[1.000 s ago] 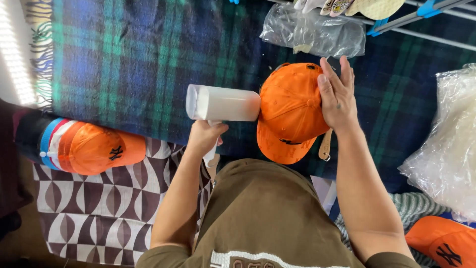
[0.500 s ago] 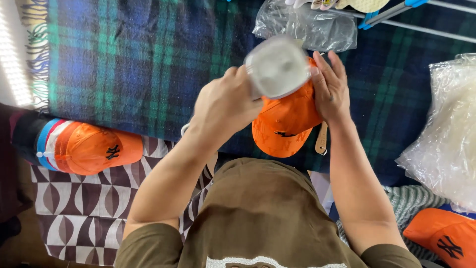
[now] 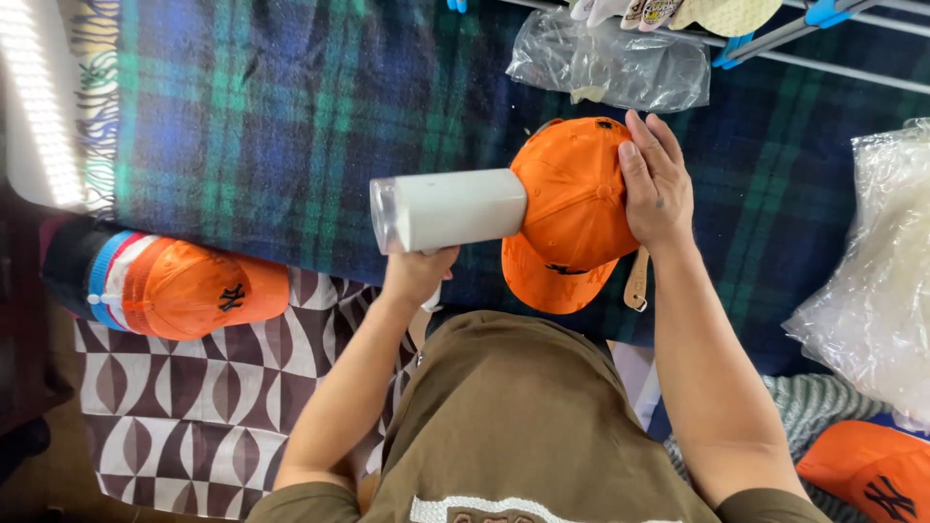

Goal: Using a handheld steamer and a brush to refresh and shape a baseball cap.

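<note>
Bright, even light fills the frame. A glowing lamp strip [image 3: 39, 97] at the upper left is blown out to white. Shadows stay soft, colours vivid. Focus is sharp overall; plastic bags [image 3: 872, 281] at the right glare slightly.

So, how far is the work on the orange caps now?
One orange cap lies aside at the left. In hand: the right hand steadies an orange cap while the left hand points a white cylinder at it. Another cap waits, lower right.
</note>
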